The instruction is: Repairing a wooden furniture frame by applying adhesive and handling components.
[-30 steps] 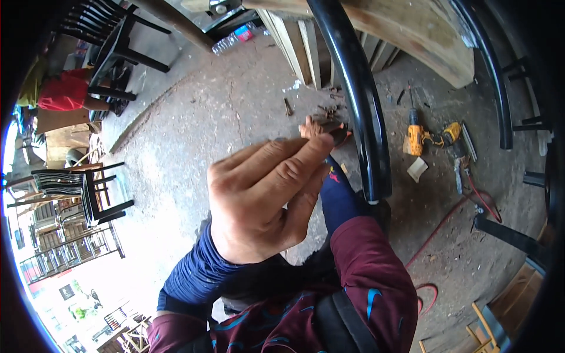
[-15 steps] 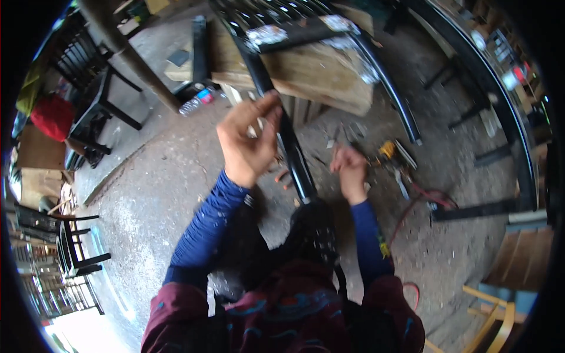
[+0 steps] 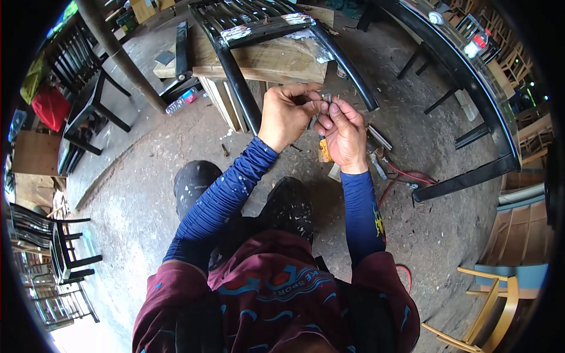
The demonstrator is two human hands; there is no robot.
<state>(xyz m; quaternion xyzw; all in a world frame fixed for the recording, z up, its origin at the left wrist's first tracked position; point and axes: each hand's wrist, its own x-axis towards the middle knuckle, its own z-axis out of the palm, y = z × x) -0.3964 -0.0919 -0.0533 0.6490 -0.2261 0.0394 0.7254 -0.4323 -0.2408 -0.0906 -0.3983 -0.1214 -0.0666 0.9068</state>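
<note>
My left hand [image 3: 282,117] and my right hand [image 3: 344,135] meet at the centre, thumbs and fingertips pinched around a small metal piece [image 3: 329,99], probably hardware; its exact kind is too small to tell. Just behind them, a black chair [image 3: 239,79] rests tilted on a thick wooden bench [image 3: 271,73], with white, crinkled patches on its crossbar. A yellow power tool [image 3: 324,149] lies on the floor, partly hidden by my right hand. A small bolt or similar piece [image 3: 225,150] lies left of it.
Dark chairs [image 3: 82,100] stand at left, near a post [image 3: 132,65] and a red cloth or bag [image 3: 50,109]. A long black frame [image 3: 488,112] curves along the right. A red hose [image 3: 400,176] crosses the floor, and light wooden chair parts [image 3: 494,306] lie lower right.
My left hand has drawn back from high beside the chair leg. My right hand has risen to meet it. The view has widened, showing more of the chair and bench.
</note>
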